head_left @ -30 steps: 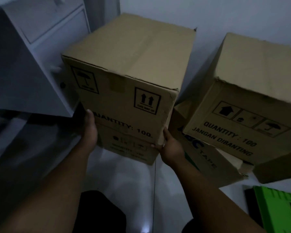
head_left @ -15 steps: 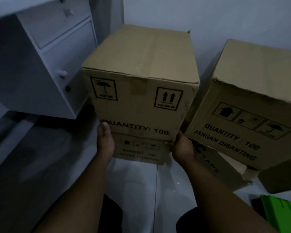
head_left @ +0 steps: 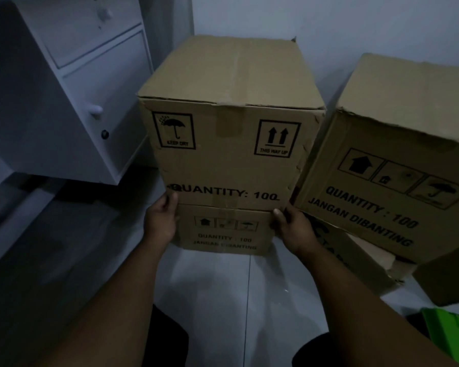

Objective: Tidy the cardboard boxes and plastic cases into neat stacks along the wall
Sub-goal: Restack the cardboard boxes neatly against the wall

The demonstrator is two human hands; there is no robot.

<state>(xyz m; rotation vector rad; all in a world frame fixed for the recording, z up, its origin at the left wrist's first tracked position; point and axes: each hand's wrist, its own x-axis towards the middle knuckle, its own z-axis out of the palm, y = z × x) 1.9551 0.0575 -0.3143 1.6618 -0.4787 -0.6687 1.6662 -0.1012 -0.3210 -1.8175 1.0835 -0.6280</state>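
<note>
top box (head_left: 231, 144): brown, black umbrella and arrow signs
right box (head_left: 398, 165): brown, black letters
cabinet (head_left: 64, 102): white
case (head_left: 451, 337): bright green
floor (head_left: 212, 295): white tiles

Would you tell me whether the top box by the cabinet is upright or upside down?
Upright: the top box has its THIS WAY UP arrows pointing upward, and it sits level on the lower box.

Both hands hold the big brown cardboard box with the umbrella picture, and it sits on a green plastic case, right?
Not quite. The head view shows the left hand and right hand holding the big brown cardboard box, but it sits on a smaller brown cardboard box; the green plastic case lies apart.
</note>
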